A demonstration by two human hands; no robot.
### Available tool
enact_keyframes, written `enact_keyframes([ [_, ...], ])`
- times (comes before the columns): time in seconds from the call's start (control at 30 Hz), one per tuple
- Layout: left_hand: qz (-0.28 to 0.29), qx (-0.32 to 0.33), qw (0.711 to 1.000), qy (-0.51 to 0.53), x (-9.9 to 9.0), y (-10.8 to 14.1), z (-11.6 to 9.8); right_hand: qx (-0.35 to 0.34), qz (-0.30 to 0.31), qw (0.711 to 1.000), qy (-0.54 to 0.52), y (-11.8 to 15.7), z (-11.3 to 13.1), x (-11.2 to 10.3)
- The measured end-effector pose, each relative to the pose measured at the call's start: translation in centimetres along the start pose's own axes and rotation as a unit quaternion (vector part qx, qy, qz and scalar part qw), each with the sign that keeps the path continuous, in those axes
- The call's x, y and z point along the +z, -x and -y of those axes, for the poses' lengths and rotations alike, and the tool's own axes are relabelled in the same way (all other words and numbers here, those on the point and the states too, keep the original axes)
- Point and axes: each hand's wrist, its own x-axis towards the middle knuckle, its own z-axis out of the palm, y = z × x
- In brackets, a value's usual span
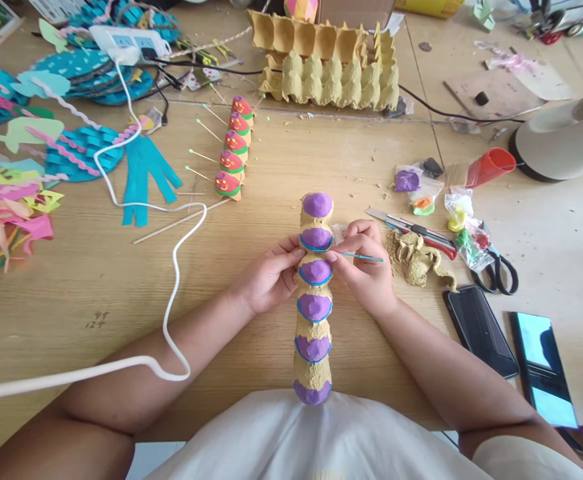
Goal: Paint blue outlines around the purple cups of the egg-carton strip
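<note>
A long strip of egg carton (317,328) stretches from the middle of the table to the white shirt. Its bumps carry purple caps, most with a thin blue line along the near edge. My left hand (277,275) grips the strip from the left side, thumb near the second and third bumps. On the other side, my right hand (366,267) is closed against the strip near the second bump. From between its thumb and fingers a thin blue strand (366,257) sticks out to the right.
Decorated red-and-green carton pieces (233,150) with pins stand ahead. A white cable (174,293) crosses the left side. To the right lie a utility knife (414,231), carton scraps (416,260), scissors (500,272) and two phones (481,330). Egg cartons (338,79) stand behind.
</note>
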Motion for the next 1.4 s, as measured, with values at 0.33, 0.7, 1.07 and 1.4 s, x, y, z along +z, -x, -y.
enact_keyframes([
  [0.33,-0.009,-0.003,1.0,-0.008,0.0,-0.07,-0.01,-0.012,-0.017,1.0,0.016,0.09,0.15,0.15],
  [0.7,-0.017,0.001,1.0,0.007,-0.13,-0.02,-0.25,-0.003,0.005,1.0,-0.013,0.1,-0.15,-0.45],
  [1.07,0.001,-0.014,1.0,0.008,0.35,0.23,-0.33,-0.001,-0.007,1.0,-0.003,-0.21,-0.34,-0.28],
  [1.4,-0.018,-0.025,0.999,0.017,0.4,0.29,-0.55,0.02,0.019,1.0,-0.014,-0.26,-0.26,-0.48],
])
